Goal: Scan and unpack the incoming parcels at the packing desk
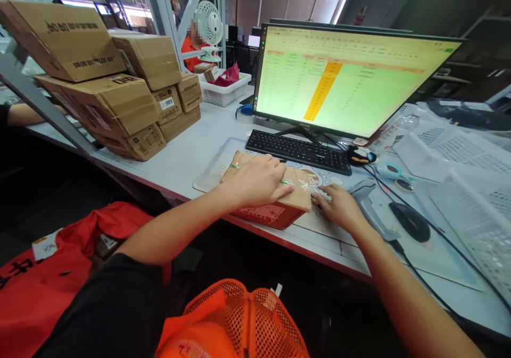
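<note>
A small cardboard box (275, 215) with a brown top, a printed red side and clear and green tape lies at the desk's front edge. My left hand (257, 180) is laid over its top, gripping it, fingers over the far side and thumb toward the right end. Close to that right end is my right hand (339, 206), its fingers curled low around something small and partly yellow that I cannot make out. A grey handheld barcode scanner (373, 211) lies just right of this hand, with a black mouse (410, 222) beyond it.
A monitor (339, 81) and black keyboard (297, 149) stand behind the box. Stacked cartons (115, 102) fill the left side. White plastic baskets (475, 198) and loose cables are at the right. A small fan (209, 23) and a person in orange (191, 49) are farther back.
</note>
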`<state>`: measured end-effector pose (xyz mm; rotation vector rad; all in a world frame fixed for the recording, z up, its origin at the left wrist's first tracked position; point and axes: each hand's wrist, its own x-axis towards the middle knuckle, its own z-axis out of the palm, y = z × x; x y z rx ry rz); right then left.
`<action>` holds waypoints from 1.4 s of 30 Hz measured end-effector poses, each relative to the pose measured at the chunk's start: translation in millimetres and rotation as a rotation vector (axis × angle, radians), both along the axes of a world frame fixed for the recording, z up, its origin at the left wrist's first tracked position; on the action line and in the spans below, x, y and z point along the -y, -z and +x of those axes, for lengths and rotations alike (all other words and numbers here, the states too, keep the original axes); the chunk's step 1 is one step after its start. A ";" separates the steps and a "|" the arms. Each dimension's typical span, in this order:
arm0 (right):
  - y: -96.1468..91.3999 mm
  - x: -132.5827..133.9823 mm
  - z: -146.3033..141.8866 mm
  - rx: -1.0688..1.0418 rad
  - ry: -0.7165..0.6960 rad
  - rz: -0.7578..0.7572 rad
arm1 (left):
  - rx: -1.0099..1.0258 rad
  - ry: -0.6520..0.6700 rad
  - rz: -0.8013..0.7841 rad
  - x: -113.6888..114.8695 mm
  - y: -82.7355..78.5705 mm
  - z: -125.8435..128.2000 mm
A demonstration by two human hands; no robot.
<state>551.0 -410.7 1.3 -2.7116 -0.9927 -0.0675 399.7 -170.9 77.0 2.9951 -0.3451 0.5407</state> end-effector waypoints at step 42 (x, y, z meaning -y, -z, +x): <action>-97.7 -87.6 -67.1 0.355 -0.402 -0.266 | 0.109 -0.113 0.073 6.8 20.3 -110.5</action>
